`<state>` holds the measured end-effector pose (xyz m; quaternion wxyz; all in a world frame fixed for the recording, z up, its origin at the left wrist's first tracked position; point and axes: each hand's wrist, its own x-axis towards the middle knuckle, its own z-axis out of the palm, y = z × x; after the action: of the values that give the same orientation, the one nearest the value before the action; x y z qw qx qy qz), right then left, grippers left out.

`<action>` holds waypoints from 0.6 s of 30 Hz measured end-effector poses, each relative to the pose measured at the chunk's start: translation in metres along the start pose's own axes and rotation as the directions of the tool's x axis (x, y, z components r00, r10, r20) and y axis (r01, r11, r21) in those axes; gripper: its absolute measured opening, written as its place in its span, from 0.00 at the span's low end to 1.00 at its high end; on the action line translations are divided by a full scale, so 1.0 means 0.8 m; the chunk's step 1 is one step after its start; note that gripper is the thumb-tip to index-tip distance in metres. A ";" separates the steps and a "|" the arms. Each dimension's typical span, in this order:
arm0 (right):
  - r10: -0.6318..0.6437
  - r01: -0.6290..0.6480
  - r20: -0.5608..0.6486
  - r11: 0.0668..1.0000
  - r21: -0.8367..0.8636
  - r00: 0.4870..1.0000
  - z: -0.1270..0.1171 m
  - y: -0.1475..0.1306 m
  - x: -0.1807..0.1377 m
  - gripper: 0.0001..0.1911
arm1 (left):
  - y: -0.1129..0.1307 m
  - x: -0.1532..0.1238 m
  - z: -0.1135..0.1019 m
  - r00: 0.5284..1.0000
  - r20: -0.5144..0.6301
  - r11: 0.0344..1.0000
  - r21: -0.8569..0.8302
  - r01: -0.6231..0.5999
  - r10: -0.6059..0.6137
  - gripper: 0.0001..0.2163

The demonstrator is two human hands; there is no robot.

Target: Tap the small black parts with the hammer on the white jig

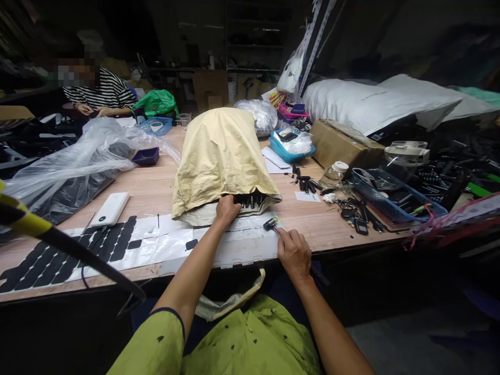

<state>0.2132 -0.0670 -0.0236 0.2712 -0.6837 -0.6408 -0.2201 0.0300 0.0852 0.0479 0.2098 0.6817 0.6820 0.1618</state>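
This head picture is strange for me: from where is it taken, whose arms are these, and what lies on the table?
The camera sits on a person's head and looks forward and down, so the two bare arms at the bottom belong to that person, who wears a green shirt.

The left hand reaches into the open mouth of a large yellowish fabric sack, touching small black parts inside it. The right hand holds a small hammer with a black head by its handle, its fingers closed around it.

Both work on a light wooden table. On it lie white sheets with black cut-out pieces, a white rectangular power bank, clear plastic bags, blue plastic trays and a brown cardboard box.

At the far left, another person in a striped shirt sits at the table.
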 end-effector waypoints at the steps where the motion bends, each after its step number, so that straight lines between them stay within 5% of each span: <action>1: -0.001 0.001 -0.005 1.000 -0.005 1.000 0.000 -0.001 0.000 0.16 | -0.007 -0.007 -0.003 1.000 -0.004 1.000 -0.020 -0.017 0.017 0.11; 10: 0.025 -0.025 0.016 0.999 -0.020 1.000 -0.003 -0.005 0.002 0.16 | -0.055 -0.099 0.019 0.942 -0.004 0.921 -0.209 -0.330 0.336 0.11; 18: 0.102 -0.108 0.041 0.973 0.202 0.994 -0.007 0.010 0.008 0.16 | -0.057 -0.103 0.040 0.925 -0.028 0.911 -0.165 -0.378 0.379 0.11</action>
<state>0.2222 -0.0666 -0.0159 0.3415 -0.6883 -0.6270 -0.1281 0.0055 0.0004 0.0029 0.2324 0.7812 0.5207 0.2542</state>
